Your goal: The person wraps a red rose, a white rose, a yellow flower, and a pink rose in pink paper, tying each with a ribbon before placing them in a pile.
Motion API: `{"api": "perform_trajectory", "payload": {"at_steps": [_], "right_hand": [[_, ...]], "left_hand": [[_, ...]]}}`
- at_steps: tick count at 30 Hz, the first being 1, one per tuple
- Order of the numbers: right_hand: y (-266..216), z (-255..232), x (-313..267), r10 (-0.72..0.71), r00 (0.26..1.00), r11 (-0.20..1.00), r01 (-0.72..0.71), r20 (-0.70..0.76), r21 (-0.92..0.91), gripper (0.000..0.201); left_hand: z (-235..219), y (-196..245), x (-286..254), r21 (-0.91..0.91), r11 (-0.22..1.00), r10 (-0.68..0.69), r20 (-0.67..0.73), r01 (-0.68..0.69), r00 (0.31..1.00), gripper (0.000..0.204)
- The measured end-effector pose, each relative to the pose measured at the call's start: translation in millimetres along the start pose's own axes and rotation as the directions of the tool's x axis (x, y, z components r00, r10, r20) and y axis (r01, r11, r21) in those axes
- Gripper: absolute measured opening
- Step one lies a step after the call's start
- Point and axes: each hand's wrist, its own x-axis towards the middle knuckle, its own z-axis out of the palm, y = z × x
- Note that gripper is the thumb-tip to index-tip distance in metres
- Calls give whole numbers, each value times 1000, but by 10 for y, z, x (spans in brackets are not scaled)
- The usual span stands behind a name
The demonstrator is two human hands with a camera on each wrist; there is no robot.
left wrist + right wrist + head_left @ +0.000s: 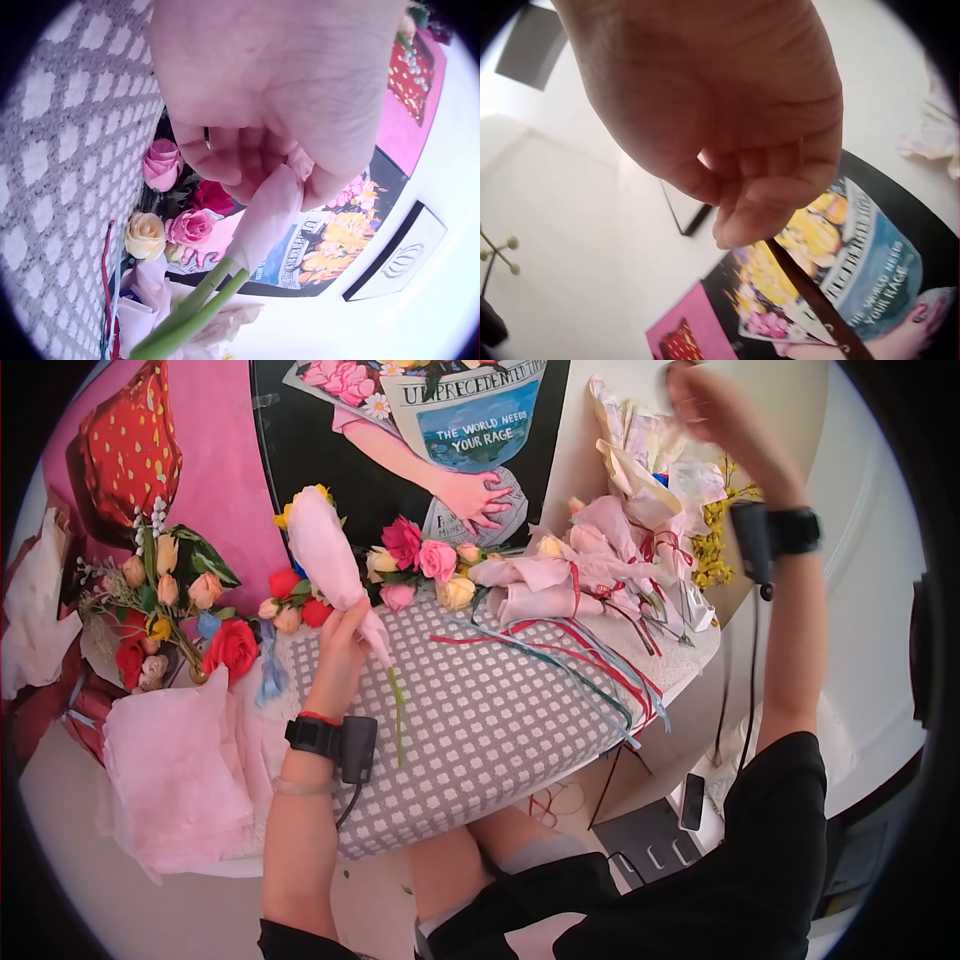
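Note:
My left hand (342, 650) grips a flower wrapped in pale pink paper (322, 545) by its narrow lower end, above the patterned cloth. Green stems (191, 311) stick out below the paper, and the bloom is hidden inside the wrap. My right hand (708, 410) is raised high at the upper right, well away from the flower. In the right wrist view its curled fingers pinch a dark brown ribbon (814, 296), which slants down in front of the poster.
Wrapped pink bouquets (590, 565) and loose ribbons (590, 670) lie on the right of the cloth-covered table (470, 720). Pink paper sheets (180, 770) hang over the left front edge. Roses (232, 648) lie behind them. A poster (480, 435) stands at the back.

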Motion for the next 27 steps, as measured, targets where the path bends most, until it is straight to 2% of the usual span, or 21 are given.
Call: {"api": "perform_trajectory", "payload": {"at_steps": [1, 2, 3, 4, 5, 6, 7, 9, 10, 11, 15, 17, 18, 19, 20, 21, 22, 23, 24, 25, 27], "right_hand": [[92, 222, 66, 57, 998, 991, -56, 6, -120, 26], [251, 353, 185, 100, 984, 985, -77, 148, -154, 27], [347, 565, 240, 167, 970, 980, -143, 176, -139, 31], [532, 703, 318, 160, 939, 987, -150, 304, -56, 34], [771, 850, 445, 233, 912, 972, -219, 338, -79, 36], [820, 1036, 437, 275, 890, 956, -292, 363, -6, 35], [960, 1169, 515, 294, 873, 951, -308, 389, -28, 34], [1187, 1420, 644, 299, 897, 943, -329, 326, 40, 34], [1355, 1496, 743, 228, 921, 959, -269, 317, 92, 34], [1381, 1561, 785, 158, 940, 967, -209, 303, 144, 35], [1345, 1588, 751, 81, 977, 980, -114, 198, 160, 36], [1178, 1515, 499, 95, 933, 995, -99, 346, -6, 38], [1095, 1480, 350, 156, 870, 988, -144, 468, -62, 39], [980, 1433, 171, 142, 820, 989, -94, 554, -114, 39], [1115, 1380, 38, 113, 786, 988, -24, 608, -153, 38], [1048, 1359, -121, 147, 708, 975, 12, 691, -220, 35], [1187, 1304, -307, 118, 682, 972, 69, 722, -223, 31], [1184, 1295, -434, 279, 605, 945, -32, 746, -327, 28], [1201, 1295, -555, 353, 584, 910, -32, 731, -414, 25], [1243, 1258, -677, 356, 581, 909, -35, 732, -415, 25], [1338, 1115, -890, 430, 627, 648, 287, 649, -706, 24]], "left_hand": [[-13, -1, 5, -1, 1000, 4, -27, -4, 1000, 16], [-28, -1, 11, -2, 1000, 7, -55, -7, 998, 16], [-43, -6, 16, -2, 1000, 12, -56, -12, 998, 16], [-61, -8, 24, 3, 1000, 18, -59, -18, 998, 18], [-76, 0, 33, 10, 1000, 27, -60, -26, 998, 20], [-79, 7, 34, 11, 999, 35, -62, -34, 997, 20], [-72, 7, 30, 4, 999, 35, -74, -35, 997, 20], [-54, 19, 21, 0, 999, 39, -88, -39, 995, 20], [-40, 30, 9, 3, 1000, 17, -89, -17, 996, 18], [-37, 35, 2, 6, 1000, -7, -90, 8, 996, 16], [-50, 15, 13, 16, 1000, -14, -89, 15, 996, 17], [-46, 18, 19, 13, 1000, -2, -81, 3, 997, 17], [-44, 12, 23, 7, 1000, -5, -84, 6, 996, 17], [-42, 8, 27, 25, 1000, 17, -84, -15, 996, 18], [-41, 6, 26, 44, 998, 39, -84, -35, 996, 20], [-38, 11, 20, 39, 999, 34, -89, -31, 995, 20], [-30, 20, 14, 32, 999, 13, -73, -11, 997, 18], [-24, 25, 8, 26, 1000, -9, -56, 10, 998, 16], [-20, 29, 8, 23, 1000, -13, -59, 15, 998, 16], [-19, 33, 10, 24, 999, -23, -63, 25, 998, 16], [-25, 14, 11, 25, 999, -37, -62, 38, 997, 16]]}}
